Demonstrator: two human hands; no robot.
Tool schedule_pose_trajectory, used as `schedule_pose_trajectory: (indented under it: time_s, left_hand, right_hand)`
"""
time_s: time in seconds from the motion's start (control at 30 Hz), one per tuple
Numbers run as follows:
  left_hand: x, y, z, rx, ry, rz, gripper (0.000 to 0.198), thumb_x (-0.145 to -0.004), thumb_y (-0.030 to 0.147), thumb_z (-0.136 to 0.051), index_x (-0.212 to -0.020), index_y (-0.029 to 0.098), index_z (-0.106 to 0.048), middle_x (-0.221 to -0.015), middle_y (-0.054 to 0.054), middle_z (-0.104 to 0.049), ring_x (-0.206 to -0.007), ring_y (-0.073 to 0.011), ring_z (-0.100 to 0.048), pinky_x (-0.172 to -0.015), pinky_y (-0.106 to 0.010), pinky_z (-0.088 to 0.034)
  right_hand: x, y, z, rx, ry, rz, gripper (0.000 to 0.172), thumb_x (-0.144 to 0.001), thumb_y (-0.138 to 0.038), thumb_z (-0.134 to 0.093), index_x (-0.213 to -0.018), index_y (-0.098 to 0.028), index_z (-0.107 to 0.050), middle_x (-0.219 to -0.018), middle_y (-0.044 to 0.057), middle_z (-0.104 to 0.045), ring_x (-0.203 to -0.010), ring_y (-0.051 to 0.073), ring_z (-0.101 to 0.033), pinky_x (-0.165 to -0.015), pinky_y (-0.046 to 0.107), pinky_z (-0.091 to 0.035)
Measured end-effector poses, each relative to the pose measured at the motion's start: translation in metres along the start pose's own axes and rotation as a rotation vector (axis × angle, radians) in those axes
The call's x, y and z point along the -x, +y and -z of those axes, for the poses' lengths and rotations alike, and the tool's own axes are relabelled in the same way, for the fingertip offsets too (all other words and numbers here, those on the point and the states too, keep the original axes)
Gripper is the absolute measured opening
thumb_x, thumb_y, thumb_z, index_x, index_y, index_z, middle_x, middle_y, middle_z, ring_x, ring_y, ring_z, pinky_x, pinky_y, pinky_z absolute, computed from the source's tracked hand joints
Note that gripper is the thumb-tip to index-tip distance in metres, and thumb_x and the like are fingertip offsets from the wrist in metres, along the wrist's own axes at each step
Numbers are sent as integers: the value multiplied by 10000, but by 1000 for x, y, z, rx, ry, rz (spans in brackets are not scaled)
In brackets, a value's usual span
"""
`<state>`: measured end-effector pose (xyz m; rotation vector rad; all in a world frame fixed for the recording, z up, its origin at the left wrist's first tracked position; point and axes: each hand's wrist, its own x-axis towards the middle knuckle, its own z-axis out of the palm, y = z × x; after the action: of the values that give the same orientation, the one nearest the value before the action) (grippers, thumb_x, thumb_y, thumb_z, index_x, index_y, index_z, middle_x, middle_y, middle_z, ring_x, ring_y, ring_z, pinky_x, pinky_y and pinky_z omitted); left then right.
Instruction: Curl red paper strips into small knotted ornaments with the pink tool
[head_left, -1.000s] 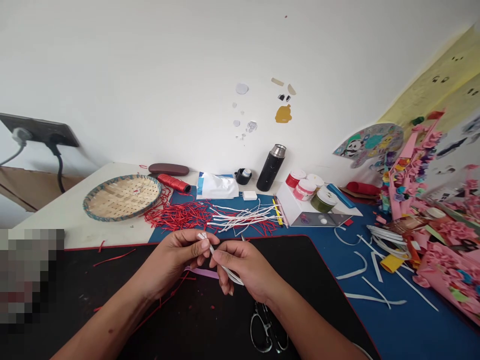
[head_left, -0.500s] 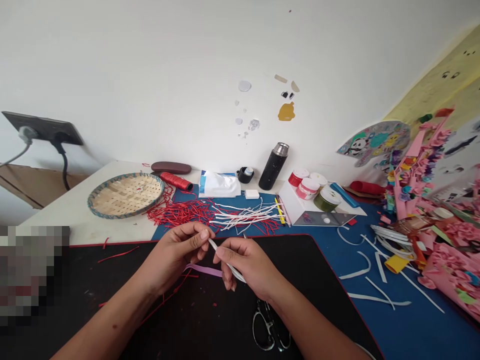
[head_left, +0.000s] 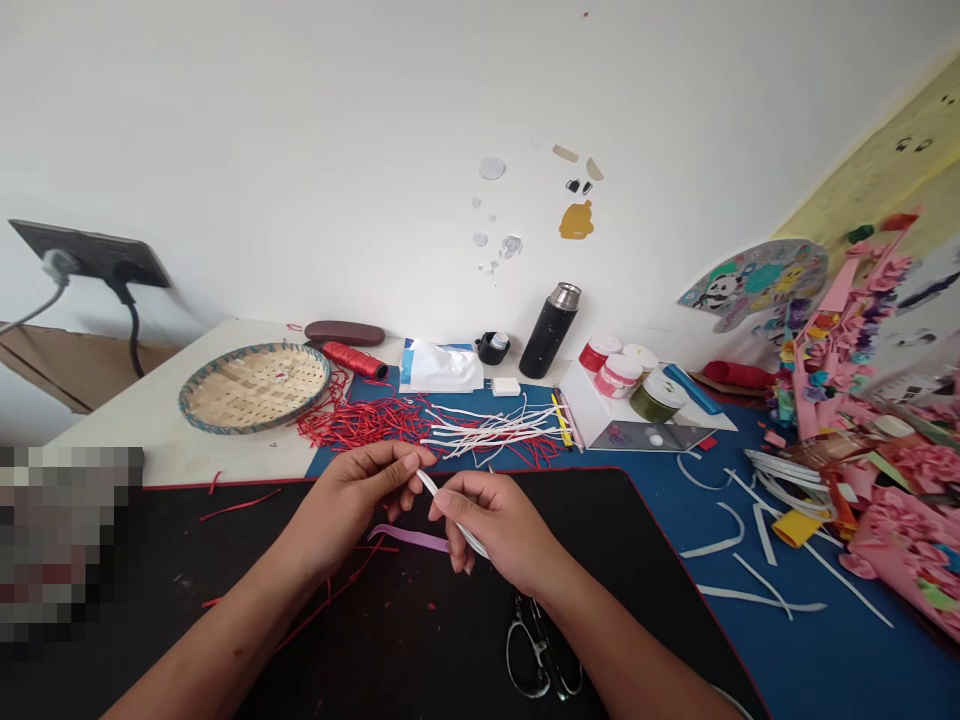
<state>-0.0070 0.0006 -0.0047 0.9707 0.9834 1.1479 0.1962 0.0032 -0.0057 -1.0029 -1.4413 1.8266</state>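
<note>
Both my hands meet over the black mat (head_left: 187, 580), pinching one thin white paper strip (head_left: 431, 487) between them. My left hand (head_left: 360, 500) grips the strip's upper end with thumb and forefinger. My right hand (head_left: 491, 525) is closed round its lower part, which runs under the fingers. A purple paper strip (head_left: 409, 538) lies on the mat just below my hands. Scissors (head_left: 540, 650) rest on the mat beside my right forearm.
Red strips (head_left: 360, 422) and white strips (head_left: 487, 430) are heaped on the blue sheet behind my hands. A woven basket (head_left: 251, 385), red thread spool (head_left: 354, 360), tissue pack (head_left: 442, 368), black flask (head_left: 551, 330) and paint jars (head_left: 622, 375) stand further back. Pink paper crafts (head_left: 885, 440) crowd the right side.
My hands have shifted slightly right and the small curl at the strip's tip by my left fingers is gone from view. The camera has drifted a little.
</note>
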Motion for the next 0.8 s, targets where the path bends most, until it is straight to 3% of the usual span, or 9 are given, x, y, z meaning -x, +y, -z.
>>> schedule_pose_trajectory:
  time_s: [0.17, 0.43, 0.6, 0.8]
  left_hand:
    - [0, 3, 0, -109, 13, -64, 405, -834, 545, -880, -1037, 196, -838, -705, -13, -740, -570, -148, -614, -521, -253, -469]
    - [3, 9, -5, -191, 60, -103, 438, -853, 568, -836, -1083, 197, -807, -689, -14, -751, -531, -153, -612, -503, -267, -473]
    - [4, 8, -4, -134, 88, -61, 423, -837, 543, -854, -1079, 201, -797, -606, 10, -711, -472, -132, -550, -459, -242, -388]
    - [4, 4, -5, -30, 106, -45, 451, -826, 533, -872, -1126, 205, -792, -631, 13, -710, -498, -123, -537, -475, -230, -372]
  right_hand:
    - [0, 2, 2, 33, -4, 10, 398, -941, -572, -725, -881, -181, -683, -550, -49, -610, -446, 109, -556, -482, 229, -468]
    - [0, 2, 3, 56, -14, 12, 390, -949, -566, -718, -896, -181, -693, -549, -56, -604, -449, 106, -554, -489, 230, -464]
    - [1, 1, 2, 94, -23, 23, 372, -968, -546, -701, -894, -182, -700, -535, -56, -596, -453, 110, -571, -481, 222, -412]
    - [3, -2, 2, 86, -21, 34, 374, -966, -548, -706, -902, -180, -712, -544, -55, -600, -455, 107, -571, -488, 226, -415]
